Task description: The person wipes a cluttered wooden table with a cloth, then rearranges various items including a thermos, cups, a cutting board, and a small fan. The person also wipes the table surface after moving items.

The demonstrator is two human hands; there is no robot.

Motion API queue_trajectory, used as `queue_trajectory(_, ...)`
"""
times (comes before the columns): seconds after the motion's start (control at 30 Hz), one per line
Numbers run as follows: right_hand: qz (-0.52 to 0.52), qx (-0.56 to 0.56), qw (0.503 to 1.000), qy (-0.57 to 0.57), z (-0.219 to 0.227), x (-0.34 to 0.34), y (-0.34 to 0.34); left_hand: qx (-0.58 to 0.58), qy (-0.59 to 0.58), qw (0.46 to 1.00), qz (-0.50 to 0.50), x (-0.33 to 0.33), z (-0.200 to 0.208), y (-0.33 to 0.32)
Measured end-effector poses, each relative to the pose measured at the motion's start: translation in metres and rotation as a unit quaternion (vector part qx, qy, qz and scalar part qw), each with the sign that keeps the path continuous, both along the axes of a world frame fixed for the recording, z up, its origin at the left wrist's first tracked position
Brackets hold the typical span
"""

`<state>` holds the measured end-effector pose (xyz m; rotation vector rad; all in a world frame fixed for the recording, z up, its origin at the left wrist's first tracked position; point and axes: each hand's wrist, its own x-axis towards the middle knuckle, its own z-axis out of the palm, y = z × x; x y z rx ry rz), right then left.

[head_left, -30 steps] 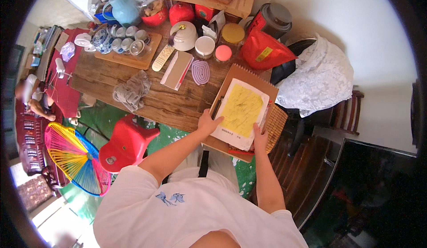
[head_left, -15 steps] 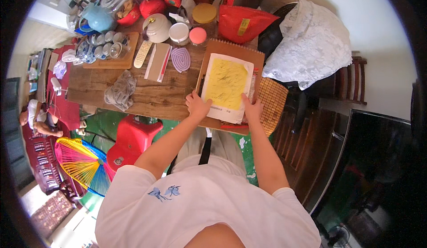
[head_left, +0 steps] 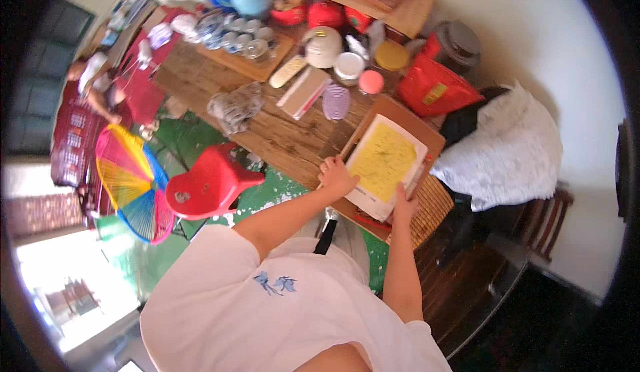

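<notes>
A brown sketch pad (head_left: 415,125) rests tilted at the near right end of the wooden table, reaching past its edge. On it lies a white-bordered sheet with a yellow field (head_left: 388,162) covered in thin dark strokes. My left hand (head_left: 339,177) grips the pad's left side, thumb on the sheet's border and fingers toward the edge. My right hand (head_left: 405,205) is closed round the right side, its thumb by the lower right corner of the sheet. The fingers beneath are partly hidden.
A purple coiled mat (head_left: 336,101), a cream remote (head_left: 288,72), a grey cloth (head_left: 235,107) and several jars lie on the table (head_left: 280,142). A red stool (head_left: 212,180) and a colourful corded chair (head_left: 133,179) stand left. White fabric (head_left: 510,149) covers something at right. Another person (head_left: 100,85) sits far left.
My view has turned, so the whole scene appears tilted and shifted toward the lower right. Both hands keep their hold on the pad.
</notes>
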<state>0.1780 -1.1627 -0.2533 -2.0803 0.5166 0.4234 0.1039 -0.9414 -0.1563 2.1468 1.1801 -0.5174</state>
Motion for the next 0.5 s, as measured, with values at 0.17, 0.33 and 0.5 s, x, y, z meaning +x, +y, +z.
queue_trajectory(0.17,0.034,0.005,0.999,0.030,0.036,0.001,0.013,-0.074,-0.007,0.996,-0.051,-0.015,0.000,0.030)
queue_trajectory(0.33,0.204,-0.126,0.969,-0.059,0.071,0.007,0.015,0.049,-0.198,0.978,0.052,-0.067,-0.019,0.076)
queue_trajectory(0.5,0.248,-0.189,0.950,-0.023,0.096,0.006,0.026,0.281,-0.143,0.933,0.174,-0.112,-0.014,0.155)
